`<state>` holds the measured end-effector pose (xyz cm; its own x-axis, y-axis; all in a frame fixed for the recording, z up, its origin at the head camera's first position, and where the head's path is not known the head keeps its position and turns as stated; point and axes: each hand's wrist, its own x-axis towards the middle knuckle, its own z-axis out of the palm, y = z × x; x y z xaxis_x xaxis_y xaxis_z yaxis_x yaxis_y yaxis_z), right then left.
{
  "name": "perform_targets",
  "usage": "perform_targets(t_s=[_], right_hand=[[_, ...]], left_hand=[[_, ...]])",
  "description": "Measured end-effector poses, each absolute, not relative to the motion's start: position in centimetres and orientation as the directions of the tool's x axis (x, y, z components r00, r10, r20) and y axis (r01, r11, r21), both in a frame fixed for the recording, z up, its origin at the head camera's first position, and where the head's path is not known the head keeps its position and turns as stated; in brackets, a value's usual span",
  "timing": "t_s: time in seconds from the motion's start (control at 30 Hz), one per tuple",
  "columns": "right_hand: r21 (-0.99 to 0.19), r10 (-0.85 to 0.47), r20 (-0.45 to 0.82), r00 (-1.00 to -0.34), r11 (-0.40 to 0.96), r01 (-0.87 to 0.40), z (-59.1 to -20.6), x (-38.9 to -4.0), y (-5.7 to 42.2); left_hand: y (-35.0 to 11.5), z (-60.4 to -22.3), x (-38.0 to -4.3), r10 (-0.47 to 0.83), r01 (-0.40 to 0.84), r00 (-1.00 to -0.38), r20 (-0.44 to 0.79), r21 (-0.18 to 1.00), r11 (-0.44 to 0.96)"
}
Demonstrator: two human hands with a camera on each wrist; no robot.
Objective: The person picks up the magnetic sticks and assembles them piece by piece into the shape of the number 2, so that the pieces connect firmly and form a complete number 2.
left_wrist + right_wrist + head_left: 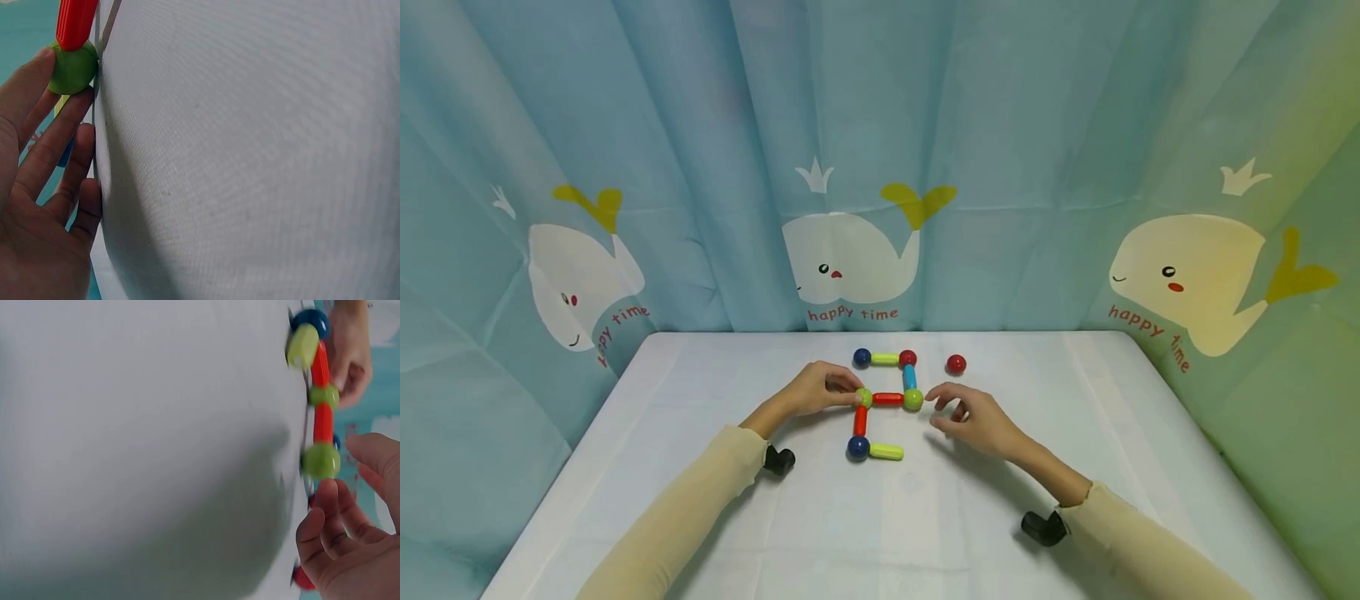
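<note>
A figure of coloured balls and rods lies on the table. My left hand (pixel 814 388) pinches its left green ball (pixel 74 70) between thumb and fingers; two red rods (pixel 888 399) meet at that ball. My right hand (pixel 976 419) is just right of the other green ball (pixel 913 400), fingers bent loosely around nothing. From that ball a blue rod (pixel 910 377) runs up to a red ball (pixel 907 358), then a yellow-green rod (pixel 885 359) and a dark blue ball (pixel 862 357). Below, another dark blue ball (pixel 858 448) bears a yellow-green rod (pixel 887 452).
A loose red ball (pixel 956 364) lies right of the figure, beyond my right hand. The white-covered table (pixel 910 533) ends at a blue curtain (pixel 1015 167) printed with whales. Black wrist devices (pixel 1043 528) sit below each forearm.
</note>
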<state>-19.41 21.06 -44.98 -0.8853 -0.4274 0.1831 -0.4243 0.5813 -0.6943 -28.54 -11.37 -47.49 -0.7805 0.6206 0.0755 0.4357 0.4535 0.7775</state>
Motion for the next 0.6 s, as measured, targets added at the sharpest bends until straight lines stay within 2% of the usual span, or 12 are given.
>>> perform_targets(t_s=[0.37, 0.6], right_hand=[[-0.655, -0.270, 0.247, -0.931, 0.662, -0.365, -44.1, -21.6, 24.7], [-0.664, -0.238, 0.259, -0.936, 0.660, -0.351, -44.0, -23.0, 25.6]], left_hand=[[-11.4, -47.3, -28.5, 0.615, 0.421, -0.786, 0.060, 0.781, 0.461], [-11.4, -47.5, -28.5, 0.616, 0.429, -0.785, 0.071, 0.780, 0.455]])
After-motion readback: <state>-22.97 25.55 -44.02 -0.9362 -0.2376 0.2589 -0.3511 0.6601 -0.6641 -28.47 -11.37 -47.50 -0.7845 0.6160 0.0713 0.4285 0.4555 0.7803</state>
